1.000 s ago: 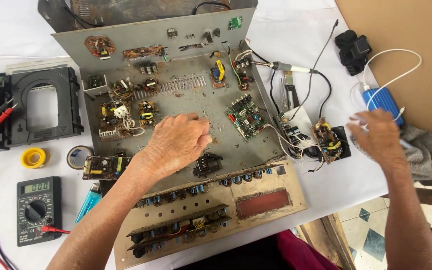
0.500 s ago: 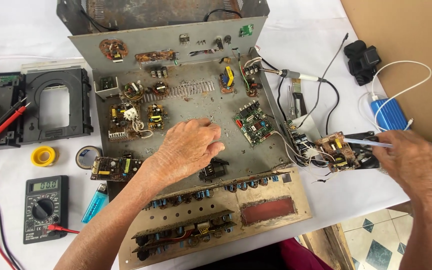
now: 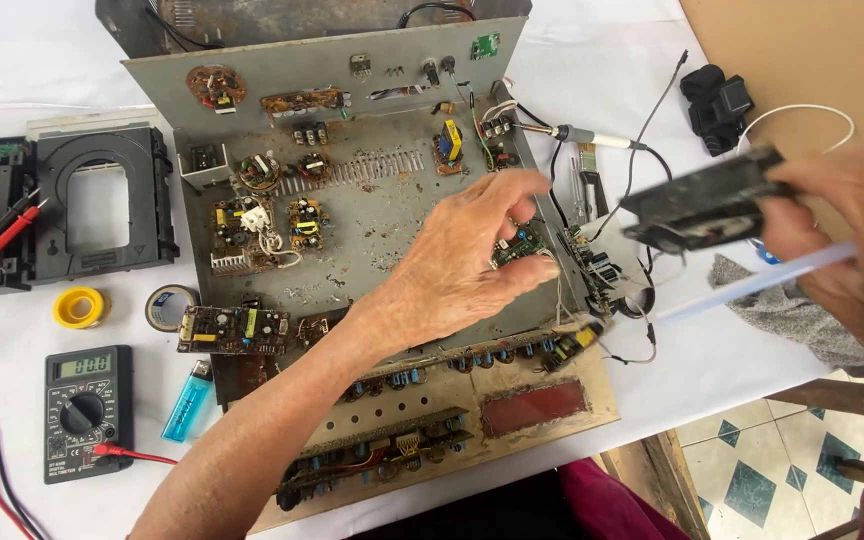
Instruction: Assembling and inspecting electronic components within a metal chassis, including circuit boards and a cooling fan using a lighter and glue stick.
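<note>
An open grey metal chassis [image 3: 372,215] full of small circuit boards lies on the white table. My left hand [image 3: 467,265] reaches across it, thumb and fingers curled around a small green circuit board [image 3: 522,245] near the chassis' right edge. At the right, raised above the table, my right hand [image 3: 852,235] grips a dark blurred module [image 3: 702,205] together with a thin white rod [image 3: 752,285]. Thin wires trail from the module down to the chassis corner.
A multimeter [image 3: 82,410] with red leads, a blue lighter [image 3: 187,400], a yellow tape roll [image 3: 80,307] and a black disc-drive frame [image 3: 92,205] lie at the left. A soldering iron [image 3: 592,138], black adapter [image 3: 717,95] and grey cloth [image 3: 782,310] lie right. The table edge is bottom right.
My right hand has lifted the dark module and white rod off the table. My left hand has left the chassis floor and moved right onto the green board.
</note>
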